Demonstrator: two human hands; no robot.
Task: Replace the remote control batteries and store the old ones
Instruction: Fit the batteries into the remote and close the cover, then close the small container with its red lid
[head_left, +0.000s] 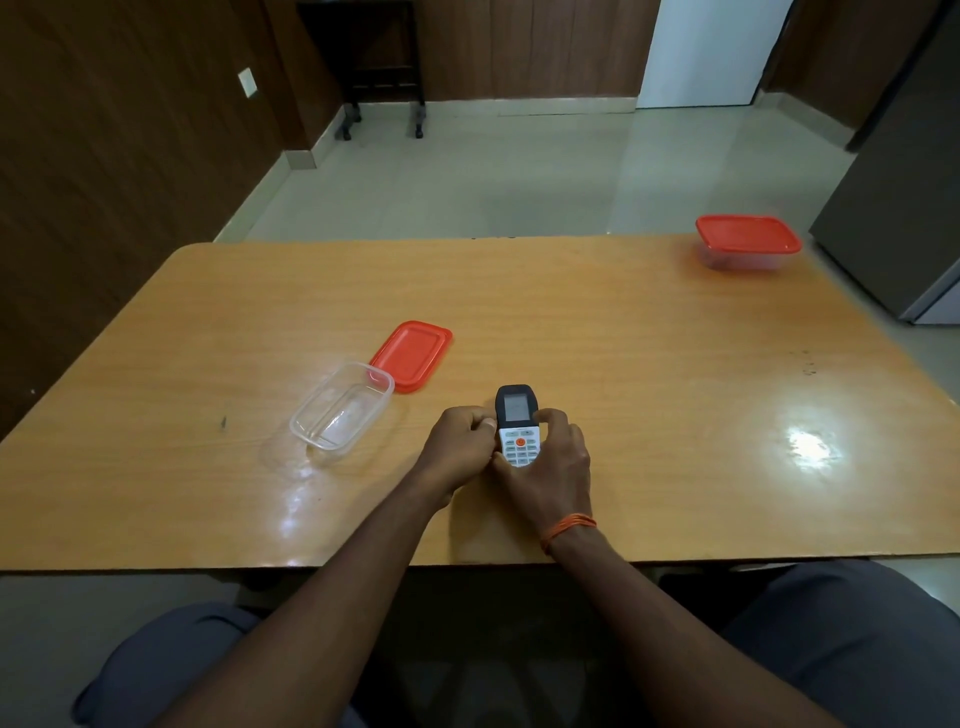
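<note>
Both hands, left hand and right hand, clasp the white-and-black button-faced remote control above the wooden table; loosened batteries could roll off its edge.

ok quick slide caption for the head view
Left hand and right hand grip the remote face up near an open clear container and loose red lid.

One remote control, two hands: left hand, right hand. Two containers, open container and lidded container, two red lids (loose lid, fitted lid), one table.
</note>
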